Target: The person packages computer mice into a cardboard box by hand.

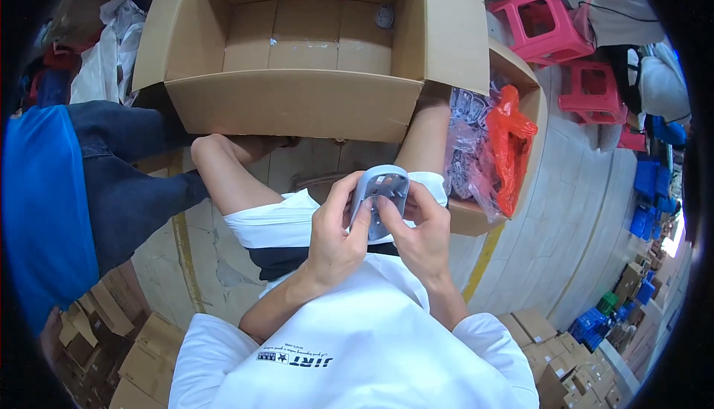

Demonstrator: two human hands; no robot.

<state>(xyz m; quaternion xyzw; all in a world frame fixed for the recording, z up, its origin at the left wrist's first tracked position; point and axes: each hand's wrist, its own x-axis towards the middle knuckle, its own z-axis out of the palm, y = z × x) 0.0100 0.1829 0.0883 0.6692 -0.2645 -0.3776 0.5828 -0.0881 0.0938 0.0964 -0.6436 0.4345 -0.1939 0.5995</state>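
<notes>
Casing [384, 185] held before white shirt [387, 342]

Its sides are pinched by the left hand [339, 224] and the right hand [424, 232], both thumbs set inside its grey hollow. Beyond, an open cardboard box [297, 105] is seen.

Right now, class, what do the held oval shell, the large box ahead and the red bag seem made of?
Oval shell: probably moulded plastic, smooth, grey, with a rounded rim. Large box: apparently matt brown cardboard, by folded flaps. Red bag: likely thin plastic film, given its shiny creases.
</notes>
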